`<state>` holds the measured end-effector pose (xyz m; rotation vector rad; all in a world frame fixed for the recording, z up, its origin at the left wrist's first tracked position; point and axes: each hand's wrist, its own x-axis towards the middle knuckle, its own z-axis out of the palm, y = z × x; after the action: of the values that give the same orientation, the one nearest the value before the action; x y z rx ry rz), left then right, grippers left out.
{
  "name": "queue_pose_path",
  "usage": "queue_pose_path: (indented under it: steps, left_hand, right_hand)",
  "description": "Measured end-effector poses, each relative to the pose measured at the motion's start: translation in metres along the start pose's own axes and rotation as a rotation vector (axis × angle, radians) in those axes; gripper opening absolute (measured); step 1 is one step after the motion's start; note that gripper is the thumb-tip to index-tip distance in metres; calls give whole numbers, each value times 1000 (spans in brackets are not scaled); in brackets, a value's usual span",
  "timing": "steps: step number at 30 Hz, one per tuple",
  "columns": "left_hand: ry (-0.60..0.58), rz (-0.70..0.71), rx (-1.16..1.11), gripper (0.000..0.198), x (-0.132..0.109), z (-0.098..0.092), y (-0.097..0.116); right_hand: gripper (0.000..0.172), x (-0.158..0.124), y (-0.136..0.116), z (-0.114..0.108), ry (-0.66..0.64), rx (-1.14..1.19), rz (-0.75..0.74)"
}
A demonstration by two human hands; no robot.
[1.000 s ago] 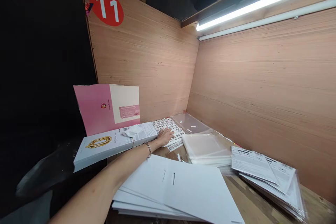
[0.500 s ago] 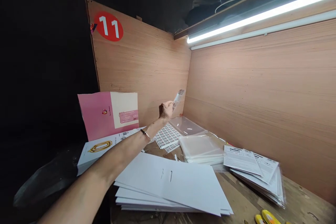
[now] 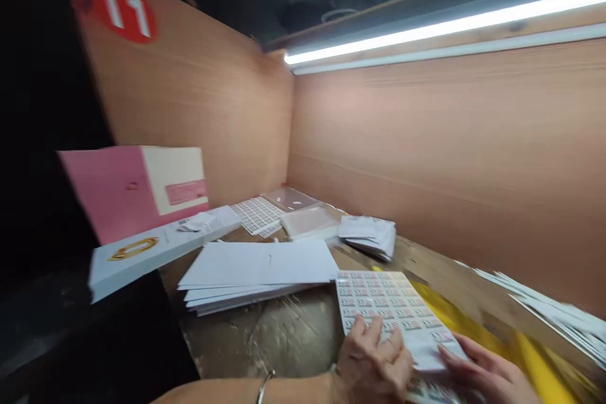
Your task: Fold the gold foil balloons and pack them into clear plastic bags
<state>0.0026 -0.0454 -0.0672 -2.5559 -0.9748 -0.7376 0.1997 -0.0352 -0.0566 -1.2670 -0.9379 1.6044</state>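
A sticker sheet point(image 3: 392, 306) printed with rows of small labels lies at the near edge of the wooden table point(image 3: 284, 334). My left hand point(image 3: 374, 363), a bangle on its wrist, grips the sheet's near end with its fingers curled over the top. My right hand point(image 3: 485, 374) rests beside it with its fingers stretched flat against the sheet's right edge. A second sticker sheet point(image 3: 255, 213) lies far back near the corner.
A stack of white cards point(image 3: 260, 265) sits mid-table. At the left are a long white box with a gold ring picture point(image 3: 156, 246) and a pink box point(image 3: 132, 189). Clear bags point(image 3: 307, 222) and leaflets point(image 3: 372, 235) lie behind. Yellow material point(image 3: 473, 322) and papers point(image 3: 558, 315) are at right.
My left hand lifted a sticker sheet from the back corner and brought it down to the near edge. My right hand came into view. The camera swung right and down.
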Motion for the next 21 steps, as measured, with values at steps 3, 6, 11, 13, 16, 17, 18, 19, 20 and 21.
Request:
queue_pose_path:
  steps: [3,6,11,13,16,17,18,19,20,21]
  left_hand:
    - [-140,-119,-283,38,-1,-26,10]
    - [-156,-88,-434,31,7,-47,-2]
    - [-309,99,-449,30,7,-37,-12]
    - [-388,164,-439,40,2,-28,-8]
    - [-501,208,-441,58,-3,-17,-3]
    - [-541,205,-436,62,-4,-15,-3]
    - [-577,200,-429,66,-4,-12,-2]
    - [-608,194,-420,69,-4,-11,-2]
    - [-631,188,-413,69,-4,-9,-2]
    - [-644,183,-407,69,-4,-9,-2]
  right_hand:
    - [46,-29,8,5,-85,0,63]
    - [37,-35,12,-2,-98,-54,118]
    - [31,-19,14,-17,-41,-257,119]
    - [31,-11,10,-14,-41,-334,110]
    - [29,-4,2,-5,57,-602,33]
    - [25,-4,-1,-2,137,-776,-55]
    - [20,-6,-2,1,229,-978,-174]
    - [15,-8,-3,4,315,-1180,-309]
    - [11,-10,-2,6,372,-1348,-431]
    - [12,-13,0,8,382,-1463,-522]
